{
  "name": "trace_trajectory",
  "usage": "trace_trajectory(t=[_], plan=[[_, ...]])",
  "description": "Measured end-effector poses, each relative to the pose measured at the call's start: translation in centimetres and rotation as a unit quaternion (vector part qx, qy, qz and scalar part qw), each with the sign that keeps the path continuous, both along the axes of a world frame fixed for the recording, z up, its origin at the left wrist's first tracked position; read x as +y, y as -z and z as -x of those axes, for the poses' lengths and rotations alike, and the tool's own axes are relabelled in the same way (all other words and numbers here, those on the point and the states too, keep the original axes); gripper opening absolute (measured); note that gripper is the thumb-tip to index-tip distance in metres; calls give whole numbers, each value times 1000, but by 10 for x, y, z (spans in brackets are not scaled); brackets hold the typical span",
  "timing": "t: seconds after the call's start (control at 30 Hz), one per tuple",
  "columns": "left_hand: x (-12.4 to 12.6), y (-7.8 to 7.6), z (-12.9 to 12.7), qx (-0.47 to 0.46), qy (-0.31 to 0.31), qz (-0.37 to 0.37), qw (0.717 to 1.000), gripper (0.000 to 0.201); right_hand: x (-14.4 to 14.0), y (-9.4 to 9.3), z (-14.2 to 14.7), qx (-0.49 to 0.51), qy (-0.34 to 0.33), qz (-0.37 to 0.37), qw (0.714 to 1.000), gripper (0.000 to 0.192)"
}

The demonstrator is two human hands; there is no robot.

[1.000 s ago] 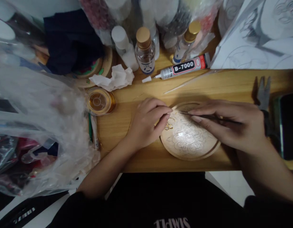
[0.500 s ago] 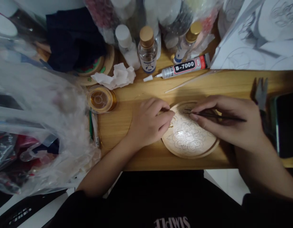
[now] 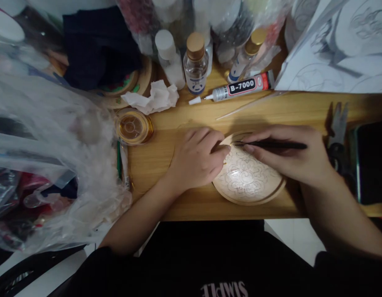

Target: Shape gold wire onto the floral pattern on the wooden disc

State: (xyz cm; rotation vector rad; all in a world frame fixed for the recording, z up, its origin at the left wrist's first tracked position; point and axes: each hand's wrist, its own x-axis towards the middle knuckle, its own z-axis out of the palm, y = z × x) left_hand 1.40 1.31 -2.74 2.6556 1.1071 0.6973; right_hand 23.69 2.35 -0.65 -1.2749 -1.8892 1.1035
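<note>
Fine work on an engraved wooden disc (image 3: 249, 179) at the table's (image 3: 191, 119) near edge.

My right hand (image 3: 284, 159) pinches a thin dark tool (image 3: 271, 144); my left hand (image 3: 199, 159), curled shut, nips a tiny gold piece (image 3: 224, 163). I'd keep both wrists planted. B-7000 glue (image 3: 240, 87) lies behind.

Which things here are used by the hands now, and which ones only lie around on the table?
In use:
- left hand, resting at the edge of the round wooden disc
- right hand, holding the thin dark tool over the disc

Lying about:
- B-7000 glue tube
- crumpled tissue
- gold-capped bottle
- thread spool
- pliers
</note>
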Motion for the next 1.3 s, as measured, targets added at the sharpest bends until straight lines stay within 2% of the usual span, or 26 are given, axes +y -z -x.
trace_trajectory(t=[0.43,0.9,1.3], plan=[[1,-1,2,-1,10,13,1000,12,1,-3,8,1,21,5,1000,10],[0,1,1,1,2,28,1000,9,2,-2,9,10,45,57,997,13],[-1,1,2,5,2,29,1000,8,2,-3,9,26,26,34,999,8]])
